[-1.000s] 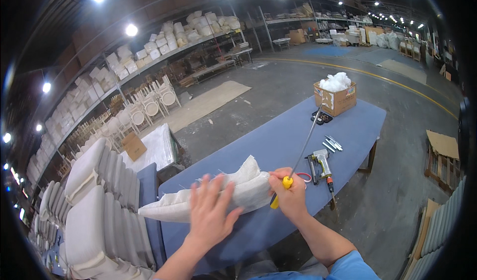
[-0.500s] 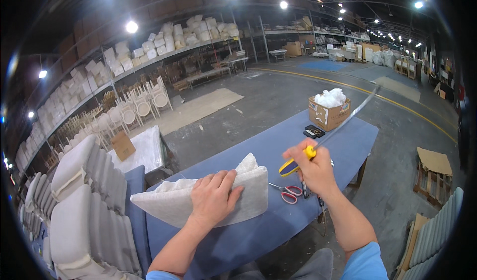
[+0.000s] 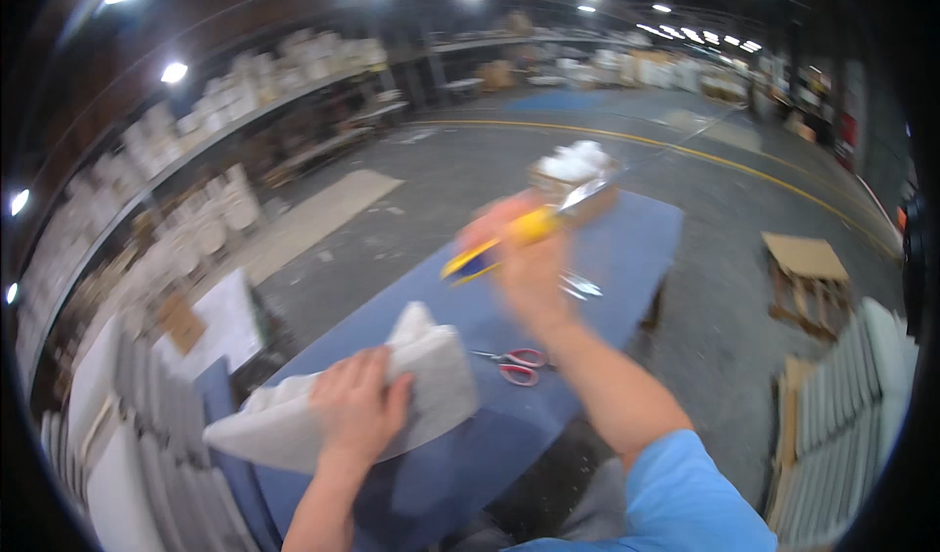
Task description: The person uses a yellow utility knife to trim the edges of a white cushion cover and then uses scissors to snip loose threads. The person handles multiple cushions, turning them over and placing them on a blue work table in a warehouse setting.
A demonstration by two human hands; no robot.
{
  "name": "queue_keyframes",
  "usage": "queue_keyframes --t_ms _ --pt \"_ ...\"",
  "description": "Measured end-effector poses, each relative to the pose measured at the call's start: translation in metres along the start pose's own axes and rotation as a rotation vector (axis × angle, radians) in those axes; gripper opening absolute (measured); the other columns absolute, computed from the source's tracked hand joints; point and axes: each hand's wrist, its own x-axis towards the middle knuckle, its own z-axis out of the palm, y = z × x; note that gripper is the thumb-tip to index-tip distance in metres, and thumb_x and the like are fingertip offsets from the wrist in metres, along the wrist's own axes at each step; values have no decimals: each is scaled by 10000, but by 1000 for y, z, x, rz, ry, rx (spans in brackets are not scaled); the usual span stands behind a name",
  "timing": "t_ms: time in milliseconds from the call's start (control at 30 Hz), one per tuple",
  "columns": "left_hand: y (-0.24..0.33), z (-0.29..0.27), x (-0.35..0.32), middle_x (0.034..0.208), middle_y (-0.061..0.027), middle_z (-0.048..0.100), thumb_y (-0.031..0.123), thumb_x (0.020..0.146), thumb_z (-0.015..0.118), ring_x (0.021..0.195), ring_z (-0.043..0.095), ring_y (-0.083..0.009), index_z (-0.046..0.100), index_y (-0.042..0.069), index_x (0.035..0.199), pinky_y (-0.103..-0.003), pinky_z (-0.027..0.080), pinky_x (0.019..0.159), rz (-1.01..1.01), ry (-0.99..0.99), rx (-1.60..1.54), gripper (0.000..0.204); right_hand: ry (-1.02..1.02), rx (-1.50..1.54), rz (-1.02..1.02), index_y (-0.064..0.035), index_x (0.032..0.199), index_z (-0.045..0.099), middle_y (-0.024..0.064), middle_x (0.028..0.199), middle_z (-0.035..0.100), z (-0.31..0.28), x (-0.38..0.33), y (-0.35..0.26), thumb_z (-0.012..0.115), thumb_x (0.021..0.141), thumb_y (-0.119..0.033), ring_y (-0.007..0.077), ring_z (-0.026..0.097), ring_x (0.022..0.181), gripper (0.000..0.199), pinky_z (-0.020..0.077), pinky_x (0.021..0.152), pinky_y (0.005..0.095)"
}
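Observation:
My left hand grips a pale grey-white fabric cushion standing tilted on the blue-covered table. Its fingers lie over the upper edge, with the thumb on the near face. White material bulges along the cushion's top. Raised above the table, my right hand is closed round the yellow and blue handle of a long, thin-shafted tool. Motion smears this hand, and the shaft slants away to the upper right. Red-handled scissors lie between the cushion and my right forearm.
At the table's far end stands a cardboard box holding white fluffy filling. Shiny metal pieces lie nearer. Stacked grey cushions rise on the left, more on the right. A pallet topped with cardboard sits on the floor.
The view has swung right. My right hand has moved up and left with the tool, away from the scissors. My left hand stays on the cushion.

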Motion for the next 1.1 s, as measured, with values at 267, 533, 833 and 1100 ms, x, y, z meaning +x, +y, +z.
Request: queue_keyframes --t_ms 267,533,833,1100 --pt "-25 23 -2 1107 -198 710 307 969 656 996 673 -407 675 2 1235 -470 507 855 72 21 26 405 223 401 -35 -62 706 588 28 650 652 28 8 23 630 1016 -210 112 613 604 346 482 558 317" --pt "5 12 16 1015 -168 748 437 982 650 866 710 -371 719 36 1192 -451 554 750 147 1 90 458 197 289 40 -49 863 573 32 719 646 8 -4 17 664 965 -178 112 633 668 188 494 599 307" --pt "16 6 7 1066 -151 741 289 866 748 991 698 -354 721 48 1143 -445 520 866 -15 -49 -39 368 42 57 333 -66 988 669 53 882 739 -39 -28 29 670 1020 -239 102 690 816 176 553 678 281" --pt "3 -2 6 998 -76 758 306 811 814 848 721 -279 737 86 1085 -382 536 763 13 18 2 360 131 238 131 -72 886 662 48 781 708 -37 -1 -45 711 1004 -295 73 608 629 258 445 510 227"
